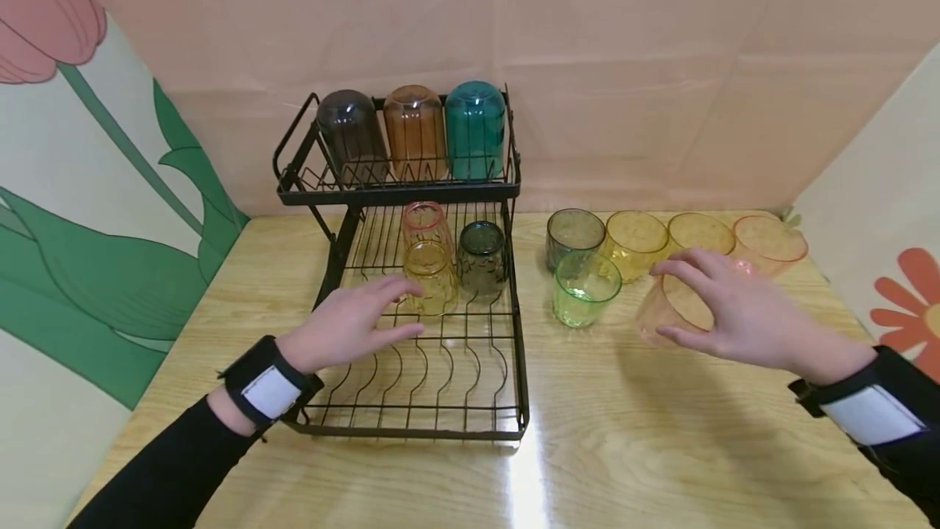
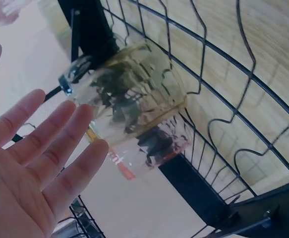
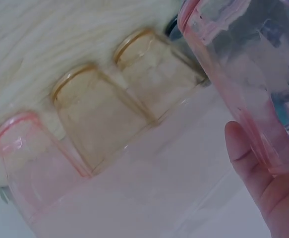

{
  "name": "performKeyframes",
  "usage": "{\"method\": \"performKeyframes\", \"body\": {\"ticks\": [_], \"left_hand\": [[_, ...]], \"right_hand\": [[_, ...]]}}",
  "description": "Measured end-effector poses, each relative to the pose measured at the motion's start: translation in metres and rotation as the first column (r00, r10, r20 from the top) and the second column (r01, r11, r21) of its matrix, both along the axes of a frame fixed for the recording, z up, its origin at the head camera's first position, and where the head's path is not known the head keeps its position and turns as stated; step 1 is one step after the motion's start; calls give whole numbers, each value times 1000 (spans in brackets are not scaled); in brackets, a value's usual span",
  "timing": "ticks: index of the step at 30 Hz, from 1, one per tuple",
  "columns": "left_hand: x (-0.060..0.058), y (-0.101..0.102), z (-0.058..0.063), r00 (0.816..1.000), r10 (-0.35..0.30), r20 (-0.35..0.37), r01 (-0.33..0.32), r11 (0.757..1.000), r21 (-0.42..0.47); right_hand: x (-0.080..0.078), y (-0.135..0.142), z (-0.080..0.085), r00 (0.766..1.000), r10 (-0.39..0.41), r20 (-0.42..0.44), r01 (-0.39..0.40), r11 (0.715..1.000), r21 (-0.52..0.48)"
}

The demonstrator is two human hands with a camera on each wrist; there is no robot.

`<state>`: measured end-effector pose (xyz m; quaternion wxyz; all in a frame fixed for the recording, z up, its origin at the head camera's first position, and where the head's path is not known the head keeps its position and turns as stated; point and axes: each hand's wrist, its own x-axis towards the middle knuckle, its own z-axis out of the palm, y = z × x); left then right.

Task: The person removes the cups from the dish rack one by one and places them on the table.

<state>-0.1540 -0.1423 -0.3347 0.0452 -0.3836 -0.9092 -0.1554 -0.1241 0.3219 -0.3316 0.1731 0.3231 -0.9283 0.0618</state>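
My right hand (image 1: 734, 304) holds a pale pink glass (image 1: 649, 321), thumb on the near side and fingers over the far side. In the right wrist view the thumb lies along this pink glass (image 3: 253, 94), near its mouth. My left hand (image 1: 360, 321) is over the dish rack, fingers extended, fingertips right beside an upside-down yellow glass (image 1: 432, 288). In the left wrist view the yellow glass (image 2: 139, 94) shows past the spread fingers. Behind it on the rack stand a pink glass (image 1: 426, 219) and, to the right, a dark grey glass (image 1: 482, 260).
The black two-tier rack (image 1: 411, 433) stands on a wooden table (image 1: 624, 447). Its upper tier holds dark grey (image 1: 351, 133), amber (image 1: 414, 129) and teal (image 1: 475, 125) glasses. Right of the rack are a green glass (image 1: 583, 292), grey glass (image 1: 575, 231), two yellow glasses and another pink glass (image 1: 769, 239).
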Motion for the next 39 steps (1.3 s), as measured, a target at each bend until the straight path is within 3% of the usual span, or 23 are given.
{"method": "performKeyframes", "body": {"ticks": [5, 11, 19, 26, 34, 39], "left_hand": [[0, -5, -1, 1000, 14, 19, -14, 1000, 2], [0, -5, -2, 999, 19, 31, -19, 1000, -3], [1, -6, -8, 999, 37, 34, -36, 999, -31], [2, -6, -8, 999, 38, 20, -37, 999, -34], [3, -6, -7, 998, 35, 56, -32, 998, -45], [1, -6, -7, 999, 21, 27, -20, 999, -40]], "right_hand": [[-15, 3, 0, 999, -30, 16, 29, 999, 34], [-26, 1, -12, 989, -115, 89, 109, 991, 75], [-38, -2, -34, 985, -113, 127, 105, 992, 73], [-40, -1, -48, 966, -152, 210, 136, 987, 89], [-40, 0, -56, 969, -162, 185, 150, 986, 79], [-42, 5, -64, 988, -115, 103, 115, 993, 6]]}}
